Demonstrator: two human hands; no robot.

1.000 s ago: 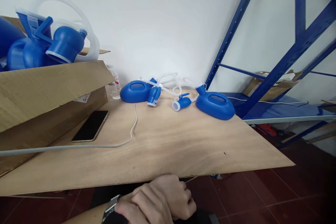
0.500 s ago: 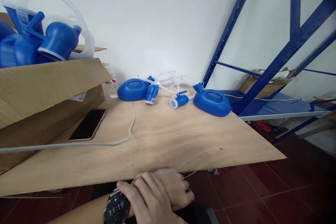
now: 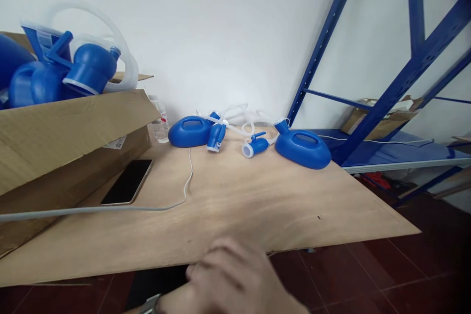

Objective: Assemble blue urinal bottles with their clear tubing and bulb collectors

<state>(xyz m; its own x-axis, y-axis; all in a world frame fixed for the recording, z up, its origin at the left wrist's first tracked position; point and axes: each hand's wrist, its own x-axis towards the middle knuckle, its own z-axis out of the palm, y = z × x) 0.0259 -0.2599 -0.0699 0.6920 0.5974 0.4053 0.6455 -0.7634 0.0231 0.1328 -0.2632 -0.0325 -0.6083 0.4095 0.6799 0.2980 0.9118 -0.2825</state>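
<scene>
Both my hands are at the near edge of the wooden table (image 3: 228, 196), blurred by motion. My right hand (image 3: 239, 274) lies over my left hand (image 3: 178, 300), its fingers curled round it. The fingers of my left hand are hidden beneath, and a watch (image 3: 150, 304) shows at that wrist. Farther back, out of reach of both hands, lie two blue urinal bottles, a left one (image 3: 189, 132) and a right one (image 3: 303, 149). Clear tubes (image 3: 241, 127) run to two blue funnel-shaped heads, one left (image 3: 216, 138) and one right (image 3: 256, 147).
On the left an open cardboard box (image 3: 73, 132) holds several more blue bottle parts (image 3: 90, 66) with tubing. Beside it are a black phone (image 3: 128, 181), a water bottle (image 3: 160, 125) and a white cable (image 3: 147, 208). A blue metal rack (image 3: 386, 98) stands to the right.
My right hand has shifted from my left wrist toward the left hand and now covers it. The watch has dropped mostly out of view. The camera has tilted slightly; the objects on the table lie as before.
</scene>
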